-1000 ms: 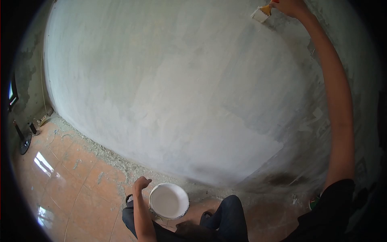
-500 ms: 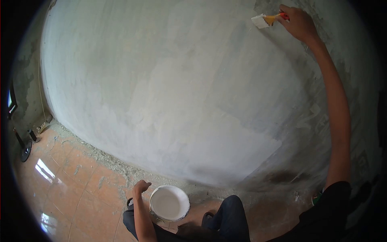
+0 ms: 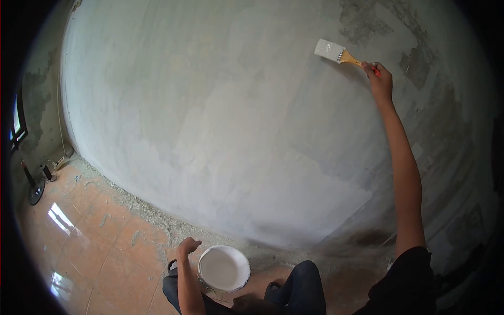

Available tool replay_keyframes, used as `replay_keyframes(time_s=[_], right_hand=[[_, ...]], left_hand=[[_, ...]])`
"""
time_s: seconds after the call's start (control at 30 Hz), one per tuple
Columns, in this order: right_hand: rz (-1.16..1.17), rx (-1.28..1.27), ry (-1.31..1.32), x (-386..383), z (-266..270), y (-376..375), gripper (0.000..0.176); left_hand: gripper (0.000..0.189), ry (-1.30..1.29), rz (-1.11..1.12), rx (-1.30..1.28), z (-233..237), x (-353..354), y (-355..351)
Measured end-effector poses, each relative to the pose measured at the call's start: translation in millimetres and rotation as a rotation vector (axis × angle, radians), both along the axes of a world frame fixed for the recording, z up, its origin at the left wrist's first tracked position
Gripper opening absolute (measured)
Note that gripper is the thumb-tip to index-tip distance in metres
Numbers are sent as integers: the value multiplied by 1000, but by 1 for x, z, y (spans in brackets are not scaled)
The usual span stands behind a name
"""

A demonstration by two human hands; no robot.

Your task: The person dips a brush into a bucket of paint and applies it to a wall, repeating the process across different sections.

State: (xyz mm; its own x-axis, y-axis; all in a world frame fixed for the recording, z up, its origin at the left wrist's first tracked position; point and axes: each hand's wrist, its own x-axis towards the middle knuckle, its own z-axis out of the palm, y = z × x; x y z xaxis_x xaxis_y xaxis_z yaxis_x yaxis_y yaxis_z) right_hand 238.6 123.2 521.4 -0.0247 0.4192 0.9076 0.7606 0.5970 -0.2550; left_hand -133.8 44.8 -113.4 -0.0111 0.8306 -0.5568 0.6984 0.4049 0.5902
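My right hand (image 3: 381,81) is closed round the red-ended wooden handle of a wide paintbrush (image 3: 332,51). White paint coats its bristles, which lie at the upper part of the wall (image 3: 247,131), pointing left. Low in the view, my left hand (image 3: 188,247) is loosely curled above my knee, with nothing visible in it. Just to its right stands a white bucket (image 3: 247,270) with pale paint (image 3: 219,269) inside; the hand is apart from its rim.
Dark bare patches (image 3: 417,67) mark the wall's upper right. Flaked debris (image 3: 152,212) lines its foot along the orange tiled floor (image 3: 89,247). At the far left are a black round-based stand (image 3: 37,193), a power strip (image 3: 60,161) and a hanging cord (image 3: 59,110).
My right hand has moved down and a little left with the paintbrush, which now sits lower and further left on the wall. My left hand stays by the bucket.
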Motion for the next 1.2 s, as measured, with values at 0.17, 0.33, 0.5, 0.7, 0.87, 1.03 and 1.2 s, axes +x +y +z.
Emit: replay_keyframes(time_s=[0.17,0.33,0.5,0.7,0.87,1.03,1.2], right_hand=[[16,-64,114,10,-10,11,27],[9,-80,127,7,-10,20,29],[-47,-59,66,13,-8,24,32],[-150,-64,63,27,-7,23,33],[-47,139,-28,17,-6,2,31],[-449,629,-605,-21,8,-27,22],[-514,911,-1053,-51,9,-13,14]], left_hand=[[53,-14,-21,7,1,3,1],[52,0,-14,8,-4,5,2],[52,8,-10,13,-10,3,2],[52,-2,-2,18,-3,2,1],[52,9,-4,17,-3,4,3],[52,24,-13,-3,-3,6,2],[51,1,3,7,-2,4,1]])
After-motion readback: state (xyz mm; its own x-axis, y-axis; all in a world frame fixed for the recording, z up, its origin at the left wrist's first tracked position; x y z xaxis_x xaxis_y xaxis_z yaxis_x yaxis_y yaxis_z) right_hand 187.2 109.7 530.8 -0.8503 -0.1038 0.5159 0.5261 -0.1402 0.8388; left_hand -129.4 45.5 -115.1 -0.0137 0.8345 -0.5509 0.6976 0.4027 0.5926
